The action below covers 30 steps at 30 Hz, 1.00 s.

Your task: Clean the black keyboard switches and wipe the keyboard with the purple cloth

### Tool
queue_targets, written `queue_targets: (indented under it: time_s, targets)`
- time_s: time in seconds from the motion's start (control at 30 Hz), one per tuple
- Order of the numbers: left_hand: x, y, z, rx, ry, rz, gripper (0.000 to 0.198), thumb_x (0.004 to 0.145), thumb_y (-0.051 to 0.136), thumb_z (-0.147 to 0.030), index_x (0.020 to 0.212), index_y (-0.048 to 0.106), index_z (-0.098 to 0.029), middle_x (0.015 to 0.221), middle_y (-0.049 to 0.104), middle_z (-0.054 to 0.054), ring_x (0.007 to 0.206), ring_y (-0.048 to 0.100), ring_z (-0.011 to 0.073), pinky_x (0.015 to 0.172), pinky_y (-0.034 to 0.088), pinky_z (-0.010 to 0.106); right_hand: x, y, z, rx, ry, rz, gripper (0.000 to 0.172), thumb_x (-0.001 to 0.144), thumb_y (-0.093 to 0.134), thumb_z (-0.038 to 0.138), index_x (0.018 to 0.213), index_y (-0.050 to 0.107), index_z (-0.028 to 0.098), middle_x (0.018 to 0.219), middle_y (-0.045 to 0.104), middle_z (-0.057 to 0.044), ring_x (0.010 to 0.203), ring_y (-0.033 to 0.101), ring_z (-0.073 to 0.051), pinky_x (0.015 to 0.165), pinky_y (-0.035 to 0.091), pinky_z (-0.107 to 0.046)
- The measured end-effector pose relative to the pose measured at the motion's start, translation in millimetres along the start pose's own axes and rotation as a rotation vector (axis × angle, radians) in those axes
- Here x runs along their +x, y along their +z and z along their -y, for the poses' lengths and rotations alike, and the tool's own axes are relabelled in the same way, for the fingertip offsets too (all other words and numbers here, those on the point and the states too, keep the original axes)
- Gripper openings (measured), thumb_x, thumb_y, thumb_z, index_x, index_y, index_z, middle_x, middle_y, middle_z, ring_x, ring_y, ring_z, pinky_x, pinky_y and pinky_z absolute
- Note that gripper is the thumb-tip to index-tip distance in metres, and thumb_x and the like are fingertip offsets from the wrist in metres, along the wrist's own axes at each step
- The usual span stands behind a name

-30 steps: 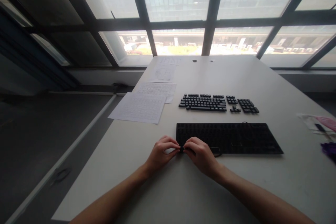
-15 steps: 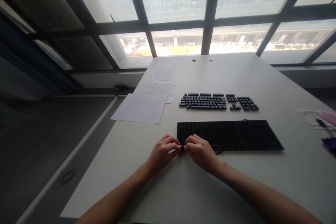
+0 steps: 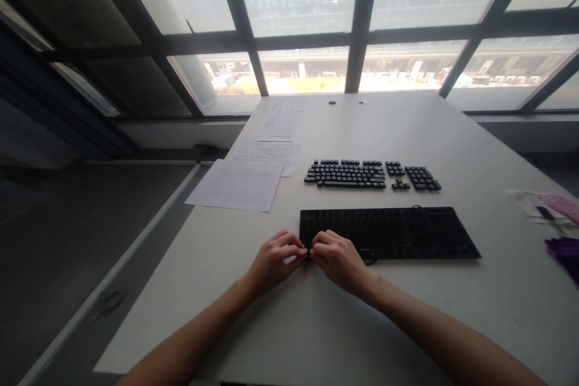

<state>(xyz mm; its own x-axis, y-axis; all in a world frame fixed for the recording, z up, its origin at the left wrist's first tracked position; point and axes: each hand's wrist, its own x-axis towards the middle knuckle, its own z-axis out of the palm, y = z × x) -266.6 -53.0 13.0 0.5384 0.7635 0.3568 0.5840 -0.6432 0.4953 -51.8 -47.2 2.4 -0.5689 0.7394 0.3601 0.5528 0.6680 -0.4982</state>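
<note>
A black keyboard base (image 3: 420, 232), stripped of its keycaps, lies flat on the white table. At its near left corner, the fingertips of my left hand (image 3: 278, 258) and my right hand (image 3: 337, 256) meet around a small dark keycap (image 3: 309, 253). Both hands are closed in a pinch, the left from the left side and the right from the right. My right hand covers part of the base's front edge. Beyond the base, loose black keycaps (image 3: 348, 175) sit in keyboard order, with the number-pad group (image 3: 423, 178) to the right.
Printed paper sheets (image 3: 237, 184) run along the table's left side. Near the right edge lie a pink and white packet (image 3: 558, 208), a dark-handled brush-like tool (image 3: 545, 213) and a purple cloth-like thing (image 3: 563, 253). Large windows (image 3: 303, 6) stand behind the table.
The view has shifted slightly, so everything sits a little further left. Both hands keep their pinch at the base's near left corner, with hardly any movement against it.
</note>
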Motion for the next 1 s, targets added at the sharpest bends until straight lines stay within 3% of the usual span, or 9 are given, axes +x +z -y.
queue_targets:
  time_s: [0.33,0.73,0.9,1.0]
  targets:
    - [-2.0,0.4,4.7,0.059,0.079,0.003,0.011,0.091,0.062,-0.019,0.087,0.071,-0.022,0.086,0.068,0.005,0.084,0.059,0.0174,0.074,0.05,0.03,-0.6,1.2,0.4,-0.025,0.005,-0.008,0.023,0.095,0.057,0.016,0.072,0.062,0.021,0.089,0.064,-0.005,0.083,0.054,-0.017,0.072,0.045,-0.028]
    - [0.4,-0.3,5.2,0.055,0.047,0.038,0.01,0.089,0.064,-0.018,0.084,0.07,-0.023,0.088,0.067,0.004,0.084,0.057,0.018,0.075,0.048,0.031,-2.7,3.2,-1.7,0.021,0.005,-0.026,0.023,0.095,0.057,0.018,0.072,0.063,0.02,0.091,0.064,-0.005,0.085,0.055,-0.018,0.075,0.046,-0.029]
    - [-0.9,-0.6,5.7,0.016,0.07,0.005,0.009,0.087,0.065,-0.016,0.088,0.071,-0.023,0.092,0.067,0.005,0.087,0.057,0.0183,0.079,0.049,0.032,-4.2,1.3,0.5,0.05,0.005,-0.032,0.02,0.095,0.056,0.018,0.076,0.064,0.02,0.092,0.064,-0.006,0.086,0.056,-0.018,0.076,0.047,-0.03]
    - [-2.9,0.6,5.9,-0.02,0.067,-0.073,0.017,0.087,0.064,-0.014,0.099,0.071,-0.023,0.096,0.066,0.006,0.087,0.057,0.0181,0.078,0.049,0.032,-5.7,-1.6,1.4,0.146,0.006,-0.14,0.017,0.095,0.054,0.016,0.085,0.066,0.02,0.092,0.065,-0.007,0.085,0.057,-0.018,0.077,0.048,-0.031]
